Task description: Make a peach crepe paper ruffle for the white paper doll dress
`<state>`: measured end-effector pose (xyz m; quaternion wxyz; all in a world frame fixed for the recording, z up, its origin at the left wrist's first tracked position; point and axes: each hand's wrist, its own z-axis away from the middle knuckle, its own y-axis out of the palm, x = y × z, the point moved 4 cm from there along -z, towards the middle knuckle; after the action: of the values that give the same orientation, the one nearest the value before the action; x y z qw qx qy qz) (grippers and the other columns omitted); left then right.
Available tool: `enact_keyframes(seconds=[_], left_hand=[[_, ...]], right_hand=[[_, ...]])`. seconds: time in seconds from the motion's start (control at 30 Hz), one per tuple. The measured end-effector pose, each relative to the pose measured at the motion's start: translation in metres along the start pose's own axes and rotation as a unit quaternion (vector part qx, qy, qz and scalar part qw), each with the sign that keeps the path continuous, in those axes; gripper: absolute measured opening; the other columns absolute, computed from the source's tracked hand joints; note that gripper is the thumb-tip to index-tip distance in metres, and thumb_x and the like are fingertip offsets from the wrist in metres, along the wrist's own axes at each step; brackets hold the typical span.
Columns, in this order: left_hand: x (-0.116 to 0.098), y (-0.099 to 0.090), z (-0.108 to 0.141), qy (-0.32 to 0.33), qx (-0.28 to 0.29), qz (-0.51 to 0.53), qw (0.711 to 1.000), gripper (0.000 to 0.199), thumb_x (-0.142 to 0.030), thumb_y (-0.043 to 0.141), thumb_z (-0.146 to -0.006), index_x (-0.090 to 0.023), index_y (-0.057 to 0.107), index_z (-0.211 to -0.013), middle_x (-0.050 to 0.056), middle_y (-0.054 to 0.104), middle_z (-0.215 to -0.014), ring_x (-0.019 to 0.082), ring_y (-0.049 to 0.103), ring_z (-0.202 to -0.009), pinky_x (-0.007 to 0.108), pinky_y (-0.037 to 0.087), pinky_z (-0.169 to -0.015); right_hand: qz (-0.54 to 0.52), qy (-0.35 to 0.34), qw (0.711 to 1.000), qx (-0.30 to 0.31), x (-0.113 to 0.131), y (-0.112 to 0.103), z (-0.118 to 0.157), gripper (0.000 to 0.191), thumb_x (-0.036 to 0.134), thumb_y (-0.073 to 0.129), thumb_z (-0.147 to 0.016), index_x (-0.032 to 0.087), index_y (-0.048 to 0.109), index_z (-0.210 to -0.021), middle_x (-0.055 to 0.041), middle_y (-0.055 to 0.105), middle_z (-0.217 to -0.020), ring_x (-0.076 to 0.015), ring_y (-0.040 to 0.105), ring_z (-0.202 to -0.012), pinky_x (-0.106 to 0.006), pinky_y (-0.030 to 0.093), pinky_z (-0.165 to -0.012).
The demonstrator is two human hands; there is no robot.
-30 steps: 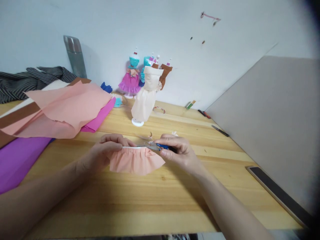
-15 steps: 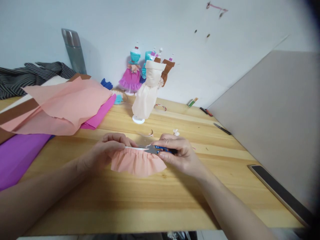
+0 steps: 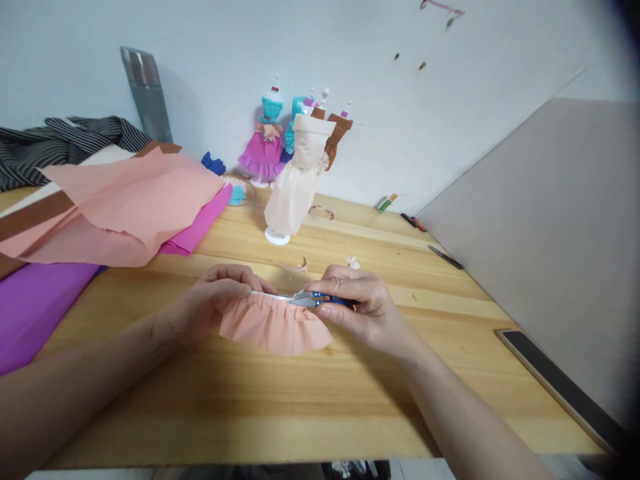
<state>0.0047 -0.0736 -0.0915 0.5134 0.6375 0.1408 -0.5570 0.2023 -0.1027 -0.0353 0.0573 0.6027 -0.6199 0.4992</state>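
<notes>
A gathered peach ruffle (image 3: 280,328) hangs above the wooden table, its pleated top edge showing a thin white strip. My left hand (image 3: 223,300) pinches the left end of that edge between thumb and fingers. In my right hand (image 3: 357,303) are small blue-handled snips (image 3: 304,299), held between thumb and fingers. Their grey blades lie along the right part of the ruffle's top edge, pointing left, and look nearly closed. A small pale scrap curls up over the blades.
Behind stands a cream paper dress (image 3: 294,180) on a white base, with several dressed forms by the wall. Peach sheets (image 3: 135,207) and purple ones cover the left. A craft knife (image 3: 445,257) and dark tablet-like object (image 3: 555,383) lie right. Scraps (image 3: 353,262) lie beyond my hands.
The snips' blades have come closer together on the ruffle's edge. The ruffle's left side has swung slightly, and the whole view has shifted a little. Both hands keep their holds.
</notes>
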Motion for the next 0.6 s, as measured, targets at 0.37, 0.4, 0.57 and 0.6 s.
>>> enact_keyframes(seconds=[0.37,0.4,0.57,0.6], left_hand=[[-0.0008,0.0048,-0.0003,-0.001,0.030,0.000,1.000,0.007,-0.020,0.066,-0.054,-0.015,0.071,-0.056,0.008,0.071,-0.076,0.021,0.063,-0.075,0.031,0.049,-0.071],[-0.0008,0.0052,-0.0004,0.000,0.033,0.002,0.999,0.007,-0.019,0.066,-0.054,-0.015,0.071,-0.057,0.008,0.072,-0.076,0.021,0.063,-0.075,0.031,0.049,-0.071],[-0.0007,0.0027,-0.0001,0.006,0.038,0.010,0.999,0.008,-0.018,0.065,-0.055,-0.014,0.071,-0.058,0.009,0.072,-0.081,0.022,0.064,-0.079,0.031,0.049,-0.073],[-0.0011,0.0017,0.0001,0.010,0.040,0.011,0.999,0.008,-0.018,0.065,-0.055,-0.014,0.071,-0.058,0.009,0.072,-0.080,0.022,0.064,-0.080,0.031,0.049,-0.073]], right_hand=[[-0.042,0.018,0.999,0.009,-0.0013,0.0010,-0.0007,0.020,0.024,0.061,-0.087,0.020,0.073,-0.103,-0.0013,0.056,-0.067,-0.0106,0.047,-0.058,-0.024,0.036,-0.052],[-0.043,0.021,0.999,0.010,-0.0010,0.0012,-0.0009,0.020,0.024,0.061,-0.087,0.020,0.073,-0.102,-0.0012,0.055,-0.067,-0.0105,0.047,-0.058,-0.024,0.035,-0.052],[-0.060,0.043,0.997,-0.019,-0.0033,-0.0001,-0.0017,0.017,0.025,0.063,-0.086,0.021,0.074,-0.097,-0.0001,0.056,-0.066,-0.0093,0.046,-0.057,-0.024,0.034,-0.052],[-0.060,0.050,0.996,-0.032,-0.0048,-0.0015,-0.0018,0.016,0.025,0.063,-0.086,0.021,0.074,-0.096,0.0003,0.056,-0.066,-0.0091,0.046,-0.057,-0.024,0.034,-0.052]])
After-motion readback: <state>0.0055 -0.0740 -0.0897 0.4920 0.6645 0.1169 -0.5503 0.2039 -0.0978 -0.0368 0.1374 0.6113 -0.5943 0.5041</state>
